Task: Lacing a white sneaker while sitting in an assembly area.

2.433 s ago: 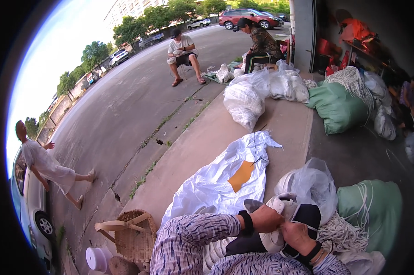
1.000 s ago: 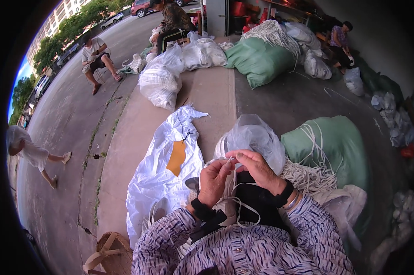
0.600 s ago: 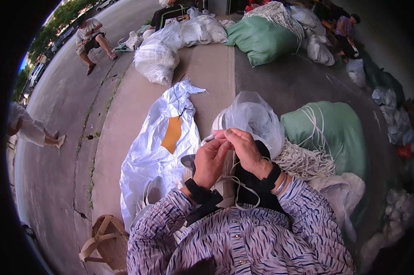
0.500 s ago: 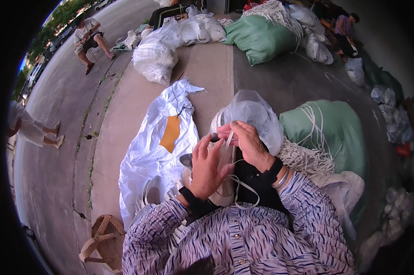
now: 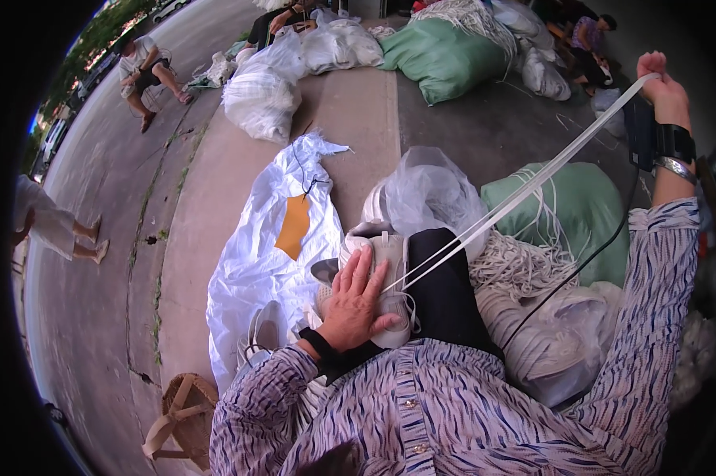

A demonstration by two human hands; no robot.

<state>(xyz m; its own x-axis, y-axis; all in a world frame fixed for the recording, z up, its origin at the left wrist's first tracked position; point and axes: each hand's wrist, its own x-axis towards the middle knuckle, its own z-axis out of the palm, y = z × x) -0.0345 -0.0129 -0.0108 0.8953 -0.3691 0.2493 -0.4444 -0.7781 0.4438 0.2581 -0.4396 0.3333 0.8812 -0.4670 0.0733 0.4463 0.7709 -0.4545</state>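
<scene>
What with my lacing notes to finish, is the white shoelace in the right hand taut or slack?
Taut: the white shoelace runs nearly straight from the sneaker, where the left hand rests, to the right hand.

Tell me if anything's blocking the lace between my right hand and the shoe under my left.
Nothing visible. The white lace runs straight from the shoe to your raised right hand; the green sack shows behind it, not across it. Your left hand lies on the shoe, beside the lace.
</scene>
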